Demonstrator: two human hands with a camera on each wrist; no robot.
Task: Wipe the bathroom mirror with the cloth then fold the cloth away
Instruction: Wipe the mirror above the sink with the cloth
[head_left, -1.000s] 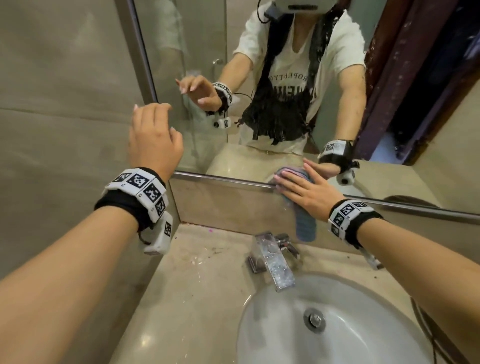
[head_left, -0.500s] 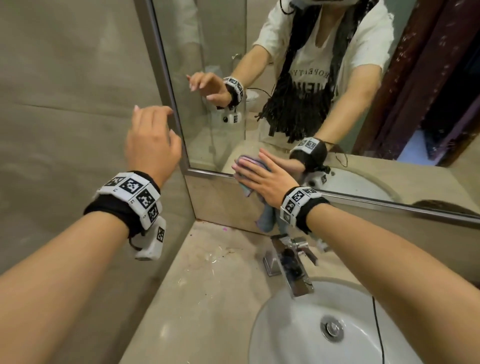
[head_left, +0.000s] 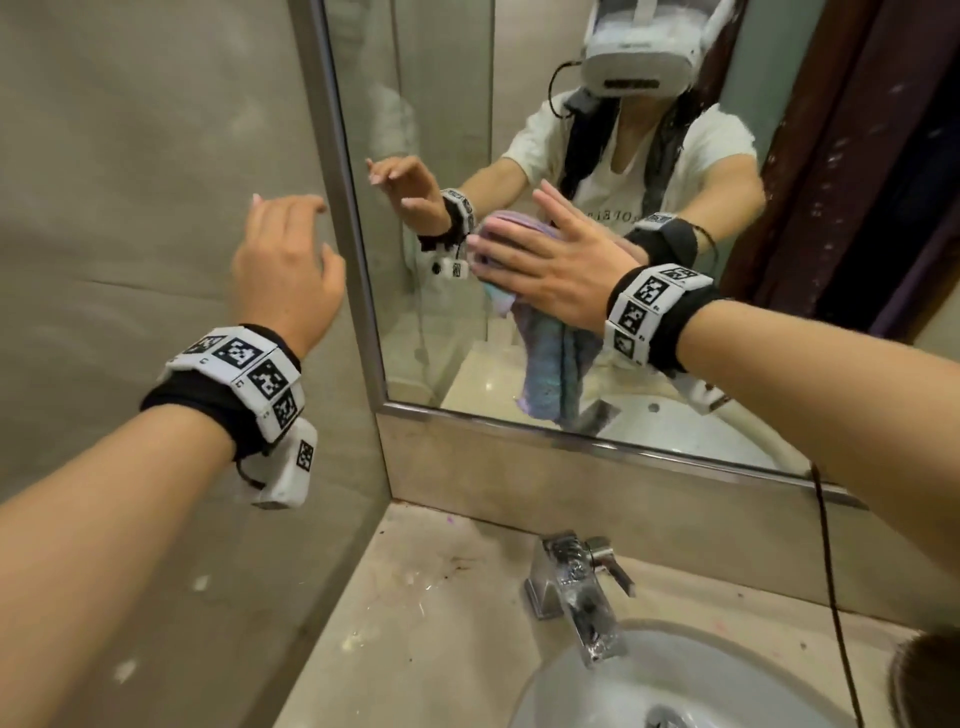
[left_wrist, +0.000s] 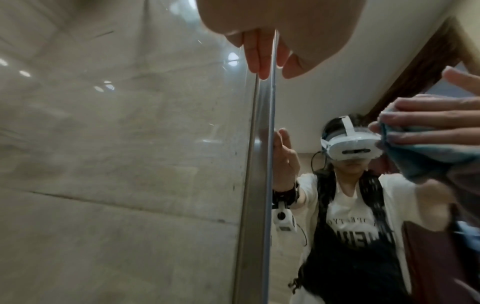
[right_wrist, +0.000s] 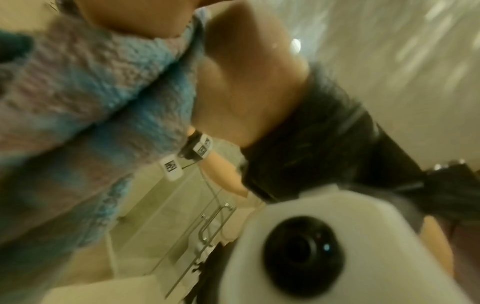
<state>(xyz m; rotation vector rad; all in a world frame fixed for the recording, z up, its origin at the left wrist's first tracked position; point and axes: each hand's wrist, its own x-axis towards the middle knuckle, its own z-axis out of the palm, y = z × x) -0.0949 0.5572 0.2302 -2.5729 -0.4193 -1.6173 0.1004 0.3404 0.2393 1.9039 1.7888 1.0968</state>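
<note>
A blue and lilac fluffy cloth (head_left: 548, 358) hangs against the mirror (head_left: 452, 119), its lower end just above the mirror's bottom frame. My right hand (head_left: 540, 260) presses it flat to the glass with straight, spread fingers. In the left wrist view the cloth (left_wrist: 426, 158) and those fingers (left_wrist: 426, 115) show at the right edge. The right wrist view is blurred, with the cloth (right_wrist: 85, 98) filling its left side. My left hand (head_left: 285, 260) is raised beside the mirror's left metal frame (head_left: 353, 260), fingers loosely bent, holding nothing; whether it touches the wall cannot be told.
A tiled wall (head_left: 130, 182) runs along the left. Below the mirror a stone counter (head_left: 395, 613) carries a chrome tap (head_left: 576, 587) and a white basin (head_left: 696, 680). A black cable (head_left: 831, 571) hangs down at the right.
My right hand has slid the cloth up and to the left across the glass, away from the bottom frame. The left hand stays raised by the mirror's left edge.
</note>
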